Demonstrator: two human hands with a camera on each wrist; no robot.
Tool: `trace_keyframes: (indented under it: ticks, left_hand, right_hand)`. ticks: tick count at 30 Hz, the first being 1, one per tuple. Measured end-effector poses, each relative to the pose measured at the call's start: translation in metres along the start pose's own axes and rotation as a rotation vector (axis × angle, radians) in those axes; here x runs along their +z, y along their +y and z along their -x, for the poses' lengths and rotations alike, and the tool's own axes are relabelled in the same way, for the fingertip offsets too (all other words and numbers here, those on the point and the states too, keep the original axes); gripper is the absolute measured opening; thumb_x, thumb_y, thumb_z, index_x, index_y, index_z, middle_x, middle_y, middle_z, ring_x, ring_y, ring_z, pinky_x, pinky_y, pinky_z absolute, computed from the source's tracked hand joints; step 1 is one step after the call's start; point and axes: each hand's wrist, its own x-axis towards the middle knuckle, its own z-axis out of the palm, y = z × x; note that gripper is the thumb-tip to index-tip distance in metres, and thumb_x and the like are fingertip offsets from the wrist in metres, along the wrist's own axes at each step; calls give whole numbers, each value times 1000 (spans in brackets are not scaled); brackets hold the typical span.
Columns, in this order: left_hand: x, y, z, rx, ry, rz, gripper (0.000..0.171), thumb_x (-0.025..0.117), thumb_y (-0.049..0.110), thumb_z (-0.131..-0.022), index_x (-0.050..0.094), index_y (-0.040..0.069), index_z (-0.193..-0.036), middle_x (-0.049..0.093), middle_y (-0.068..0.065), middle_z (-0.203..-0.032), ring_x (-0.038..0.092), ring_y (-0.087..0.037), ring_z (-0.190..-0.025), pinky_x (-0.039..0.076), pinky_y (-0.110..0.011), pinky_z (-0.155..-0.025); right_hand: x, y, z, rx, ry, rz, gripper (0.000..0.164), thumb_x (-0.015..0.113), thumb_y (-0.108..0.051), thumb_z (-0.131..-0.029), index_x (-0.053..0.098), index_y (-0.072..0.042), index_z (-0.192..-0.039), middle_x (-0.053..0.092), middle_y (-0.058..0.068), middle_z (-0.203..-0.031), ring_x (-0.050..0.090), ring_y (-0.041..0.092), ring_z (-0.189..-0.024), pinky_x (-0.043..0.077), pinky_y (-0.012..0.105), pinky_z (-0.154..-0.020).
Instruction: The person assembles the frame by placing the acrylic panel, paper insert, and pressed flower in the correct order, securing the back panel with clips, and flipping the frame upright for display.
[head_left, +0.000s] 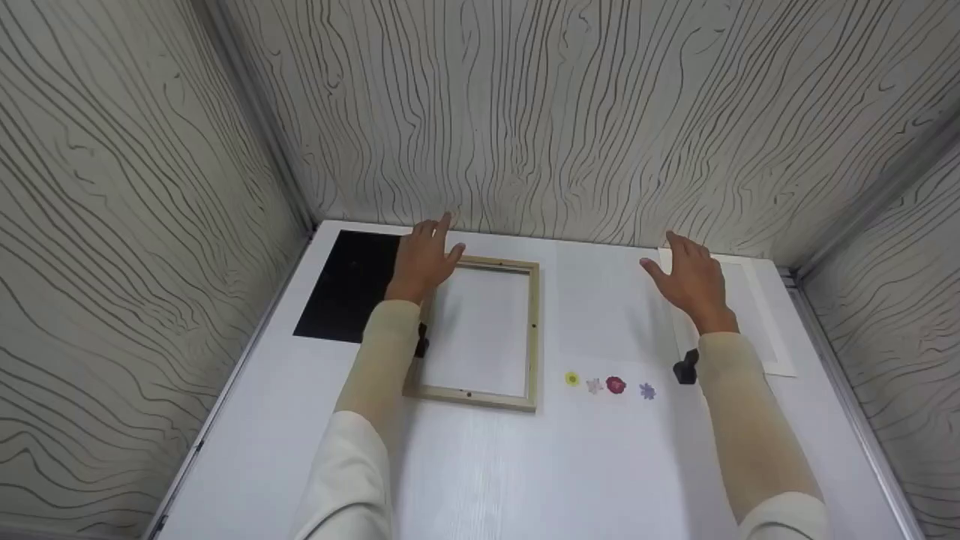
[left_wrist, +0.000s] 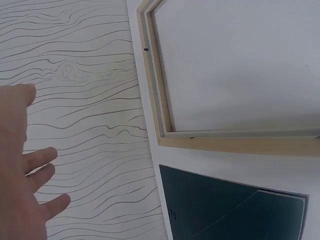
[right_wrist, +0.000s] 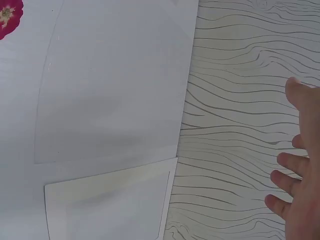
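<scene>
Left hand [head_left: 426, 259], right hand [head_left: 690, 281]: fingers slack and empty, above the bench [head_left: 480, 480]. Wooden frame [head_left: 533, 352]: left of centre. White mat [head_left: 766, 315]: far right. Four flowers [head_left: 616, 385], right of frame: a low-passing sleeve [head_left: 757, 427] could, I judge, scatter them.

muted, diffuse light with soft shadows

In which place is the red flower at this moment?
In the head view, the red flower lies on the white table, right of the wooden frame, between the pale pink flower and the purple flower.
</scene>
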Motion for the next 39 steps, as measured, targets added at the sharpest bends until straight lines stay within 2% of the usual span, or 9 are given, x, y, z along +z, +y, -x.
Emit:
trace_keyframes:
  ticks: [4, 8, 16, 22, 26, 33, 39]
  left_hand:
    - [1, -6, 4, 0, 71, 94, 59, 52, 37, -113, 44, 3, -160, 62, -21, -145, 60, -37, -134, 52, -53, -108]
    - [3, -12, 8, -44, 98, 215, 52, 54, 33, -112, 53, 1, -153, 68, -18, -134, 66, -33, -123, 56, -48, -101]
    - [3, -20, 19, -96, 82, 353, 44, 54, 32, -112, 63, 1, -142, 72, -16, -121, 69, -30, -113, 58, -47, -96]
    - [3, -24, 30, -145, 61, 445, 42, 54, 31, -112, 66, 2, -139, 72, -14, -116, 69, -26, -102, 58, -46, -89]
    - [5, -29, 36, -152, 57, 477, 40, 54, 29, -111, 67, 2, -138, 73, -14, -112, 67, -25, -91, 57, -45, -82]
    - [10, -39, 44, -144, -1, 535, 42, 52, 30, -112, 65, 4, -142, 73, -14, -121, 70, -27, -102, 58, -47, -90]
    - [15, -45, 55, -136, 1, 578, 40, 52, 28, -112, 65, 5, -142, 72, -14, -122, 67, -27, -102, 57, -47, -91]
  right_hand:
    - [1, 6, 5, 34, 18, -22, 72, 55, -44, -109, 41, 7, -157, 43, 36, -158, 40, 56, -145, 33, 71, -118]
    - [3, 12, 12, 69, 13, -49, 64, 55, -39, -110, 46, 8, -153, 49, 34, -152, 45, 55, -140, 40, 71, -113]
    - [6, 22, 22, 112, -12, -140, 54, 54, -29, -110, 51, 9, -149, 59, 33, -140, 59, 51, -125, 49, 67, -101]
    - [10, 28, 29, 143, -41, -152, 52, 52, -27, -110, 52, 9, -147, 61, 34, -136, 61, 51, -122, 49, 66, -100]
    - [13, 30, 33, 144, -40, -161, 50, 53, -26, -110, 54, 10, -145, 63, 34, -133, 63, 51, -118, 50, 64, -98]
    - [16, 35, 41, 146, -45, -180, 49, 53, -24, -110, 55, 11, -144, 65, 34, -130, 65, 50, -113, 52, 62, -93]
    - [20, 38, 47, 171, -65, -193, 51, 51, -26, -110, 53, 10, -145, 64, 34, -131, 64, 49, -115, 52, 62, -95]
